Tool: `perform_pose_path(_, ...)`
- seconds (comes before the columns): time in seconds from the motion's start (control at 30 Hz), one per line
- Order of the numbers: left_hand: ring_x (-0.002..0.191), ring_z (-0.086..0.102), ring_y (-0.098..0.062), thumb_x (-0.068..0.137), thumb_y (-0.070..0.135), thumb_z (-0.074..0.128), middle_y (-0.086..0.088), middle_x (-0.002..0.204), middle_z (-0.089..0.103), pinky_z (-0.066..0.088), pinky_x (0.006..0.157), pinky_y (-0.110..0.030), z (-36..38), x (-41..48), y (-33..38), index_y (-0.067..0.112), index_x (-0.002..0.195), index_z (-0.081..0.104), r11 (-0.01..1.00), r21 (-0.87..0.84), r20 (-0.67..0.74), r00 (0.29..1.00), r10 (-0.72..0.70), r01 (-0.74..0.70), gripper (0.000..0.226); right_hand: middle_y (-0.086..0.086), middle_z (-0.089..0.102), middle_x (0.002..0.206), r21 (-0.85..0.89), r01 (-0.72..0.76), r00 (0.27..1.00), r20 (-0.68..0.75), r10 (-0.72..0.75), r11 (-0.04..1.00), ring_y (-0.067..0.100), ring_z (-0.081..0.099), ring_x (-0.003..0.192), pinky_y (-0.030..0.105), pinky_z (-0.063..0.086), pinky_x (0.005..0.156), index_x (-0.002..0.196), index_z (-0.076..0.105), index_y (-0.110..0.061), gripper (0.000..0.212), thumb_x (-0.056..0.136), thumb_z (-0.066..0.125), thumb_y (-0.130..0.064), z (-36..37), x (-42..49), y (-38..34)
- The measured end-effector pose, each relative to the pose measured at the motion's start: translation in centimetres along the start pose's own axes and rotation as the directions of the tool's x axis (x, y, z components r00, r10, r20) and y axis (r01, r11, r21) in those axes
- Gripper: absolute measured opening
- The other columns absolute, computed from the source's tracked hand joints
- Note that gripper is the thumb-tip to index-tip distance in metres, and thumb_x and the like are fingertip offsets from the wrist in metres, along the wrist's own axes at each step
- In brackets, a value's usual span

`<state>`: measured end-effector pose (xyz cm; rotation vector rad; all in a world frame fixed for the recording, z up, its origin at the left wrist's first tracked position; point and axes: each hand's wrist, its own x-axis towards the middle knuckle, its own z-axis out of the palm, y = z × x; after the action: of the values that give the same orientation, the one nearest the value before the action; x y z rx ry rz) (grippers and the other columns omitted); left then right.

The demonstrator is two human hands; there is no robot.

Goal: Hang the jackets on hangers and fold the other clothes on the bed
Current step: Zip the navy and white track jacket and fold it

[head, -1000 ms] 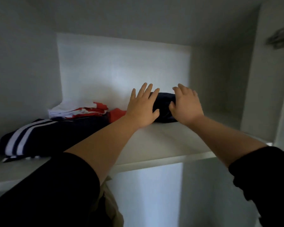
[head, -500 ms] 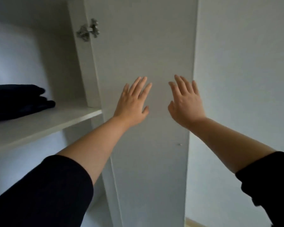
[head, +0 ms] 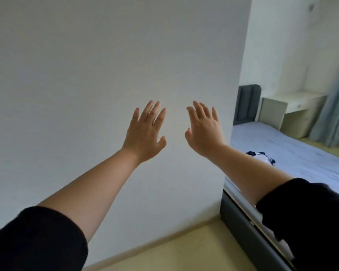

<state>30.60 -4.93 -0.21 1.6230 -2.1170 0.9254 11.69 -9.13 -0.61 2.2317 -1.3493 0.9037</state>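
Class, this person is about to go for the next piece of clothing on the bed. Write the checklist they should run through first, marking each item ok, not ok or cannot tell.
1. Left hand free: ok, fingers spread, holding nothing.
2. Right hand free: ok, open, holding nothing.
3. Clothing left to handle: ok, a dark-and-white garment lies on the bed.
4. Jacket or folding item: cannot tell, the right forearm hides part of it.
5. Hands over the bed: not ok, both are raised in front of the white panel.
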Motion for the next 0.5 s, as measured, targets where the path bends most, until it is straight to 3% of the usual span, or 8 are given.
perform_pose_path(0.17,0.147,0.001,-0.025,0.089,0.039,0.046,-0.010,0.160,0.008,0.006,0.116,-0.052,10.6,10.5,6.6,0.013,0.151,0.016,0.996,-0.059,0.007,0.998,0.066,-0.065,0.074,0.014,0.024,0.155,-0.089,-0.107,0.989,0.091,0.115,0.990,0.029,0.018,0.144,0.051,0.010,0.118,0.143,0.031,-0.008,0.061,0.088,0.052,-0.022,8.2,1.9,12.2)
perform_pose_path(0.33,0.147,-0.004,-0.025,0.090,0.042,0.041,-0.008,0.160,0.002,0.003,0.116,-0.051,21.1,22.3,12.1,0.016,0.152,0.009,0.989,-0.145,0.068,0.998,0.008,0.002,0.074,0.012,0.017,0.157,-0.191,-0.164,0.953,0.224,0.206,0.968,0.027,0.012,0.145,0.052,0.009,0.118,0.144,0.026,-0.009,0.062,0.089,0.049,-0.023,15.5,6.2,24.1)
perform_pose_path(0.5,0.147,-0.004,-0.028,0.091,0.041,0.043,-0.010,0.160,-0.001,0.004,0.117,-0.048,28.6,31.6,17.7,0.014,0.152,0.006,0.982,-0.177,0.174,0.980,0.096,-0.065,0.076,0.011,0.018,0.156,-0.223,-0.257,0.928,0.216,0.304,0.940,0.027,0.013,0.144,0.051,0.008,0.117,0.145,0.025,-0.009,0.064,0.088,0.053,-0.023,18.6,9.3,36.0)
